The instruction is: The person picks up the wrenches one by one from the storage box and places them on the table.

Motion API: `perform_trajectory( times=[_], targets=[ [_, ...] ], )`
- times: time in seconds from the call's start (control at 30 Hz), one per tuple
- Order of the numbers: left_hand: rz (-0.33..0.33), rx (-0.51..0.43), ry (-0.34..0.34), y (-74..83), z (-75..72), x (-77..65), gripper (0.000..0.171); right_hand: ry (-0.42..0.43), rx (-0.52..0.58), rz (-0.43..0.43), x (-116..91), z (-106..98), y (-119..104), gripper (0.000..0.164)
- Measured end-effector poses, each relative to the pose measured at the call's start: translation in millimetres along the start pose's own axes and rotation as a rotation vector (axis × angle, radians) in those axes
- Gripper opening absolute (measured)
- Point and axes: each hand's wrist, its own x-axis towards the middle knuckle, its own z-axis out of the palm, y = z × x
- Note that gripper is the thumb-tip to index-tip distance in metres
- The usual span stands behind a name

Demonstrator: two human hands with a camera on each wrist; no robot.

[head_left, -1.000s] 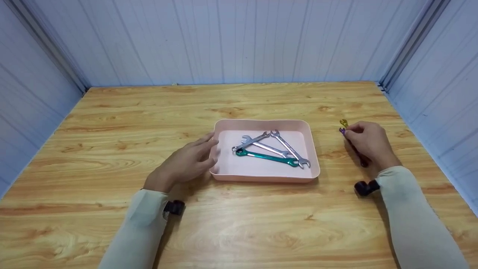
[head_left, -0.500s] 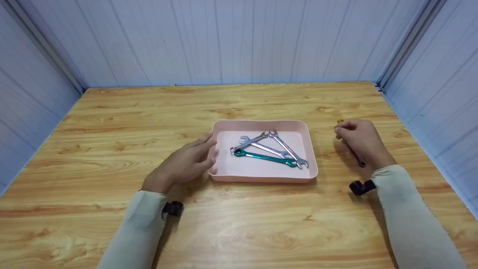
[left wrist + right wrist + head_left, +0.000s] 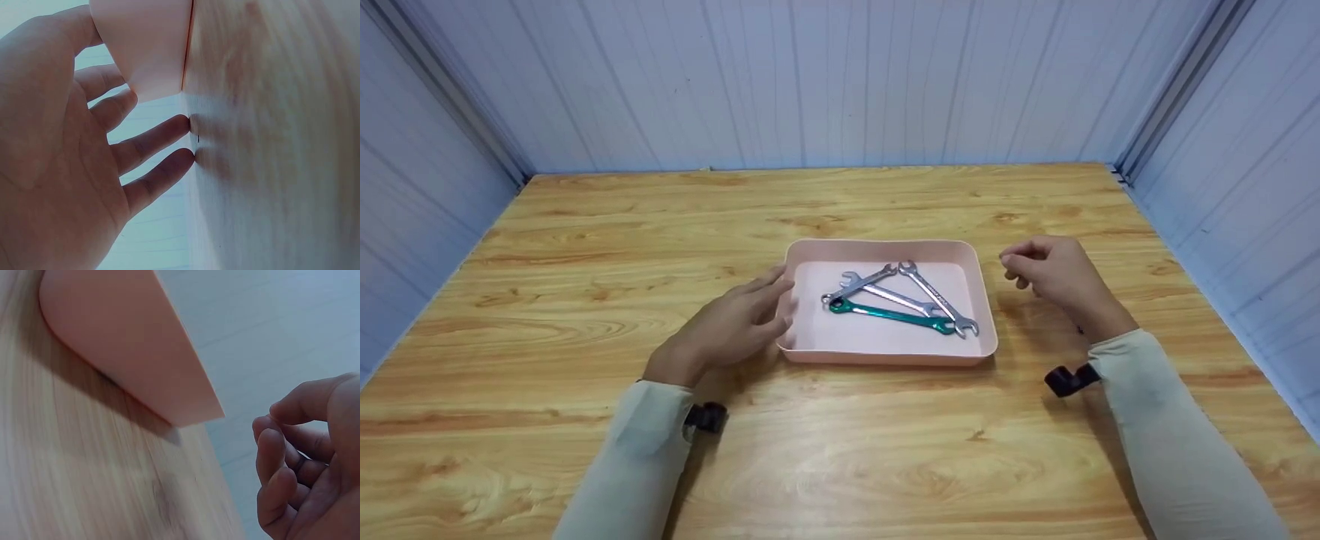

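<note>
A shallow pink tray [image 3: 885,359] stands mid-table. In it lie a green wrench [image 3: 889,313], a silver wrench [image 3: 939,298] slanting at the right, and two more silver ones that cross, including the upper silver wrench [image 3: 877,281]. My left hand [image 3: 727,322] rests with spread fingers against the tray's left wall. To the right of the tray is my right hand [image 3: 1061,277], its fingers loosely curled and thumb near the index fingertip; the right wrist view shows nothing between them. A small dark wrench end [image 3: 1080,329] peeks out beside the wrist, the remainder hidden beneath the hand.
A wood-grain table [image 3: 847,450] carries everything. Pale panelled walls [image 3: 840,82] rise behind it and on both sides. In the right wrist view the tray's end wall [image 3: 129,343] stands close to the fingertips.
My right hand has let go of the purple wrench and moved left toward the tray, now hiding the yellow wrench and most of the purple one. The left hand stays on the tray.
</note>
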Motion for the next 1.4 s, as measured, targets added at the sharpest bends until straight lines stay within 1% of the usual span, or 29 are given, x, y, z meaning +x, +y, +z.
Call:
perform_trajectory(
  times=[0.2,0.47,0.63,0.73,0.93,1.07,1.2,1.3,1.4],
  targets=[
    [0.031,0.016,0.007,-0.7,-2.1,-0.5,0.061,-0.032,0.012,-0.035,-3.1,10.0,-15.1,0.031],
    [0.016,0.017,0.001,-0.7,-0.6,-1.6,0.061,-0.081,0.005,-0.063,-7.6,21.6,-24.0,0.027],
    [0.015,0.017,0.008,-0.7,0.1,-1.7,0.061,-0.093,-0.029,-0.067,-10.1,28.5,-28.4,0.026],
    [0.008,0.016,0.004,-0.3,-0.3,-1.8,0.062,-0.103,-0.028,-0.072,-11.0,32.7,-29.9,0.025],
    [-0.011,0.002,-0.004,1.2,-0.3,-1.6,0.062,-0.114,-0.028,-0.134,-14.0,40.8,-29.7,0.023],
    [0.007,0.005,0.002,0.8,-0.2,-1.7,0.061,-0.134,-0.033,-0.174,-15.0,45.7,-29.2,0.021],
    [0.019,0.008,0.008,-0.3,0.0,-1.8,0.062,-0.143,-0.034,-0.193,-15.9,50.0,-29.2,0.018],
    [0.014,0.009,0.006,0.2,0.6,-0.7,0.062,-0.131,-0.068,-0.241,-17.4,54.0,-29.1,0.016],
    [-0.002,0.010,-0.001,-0.1,0.1,-1.6,0.063,-0.132,-0.114,-0.307,-19.1,60.9,-30.7,0.014]
  ],
)
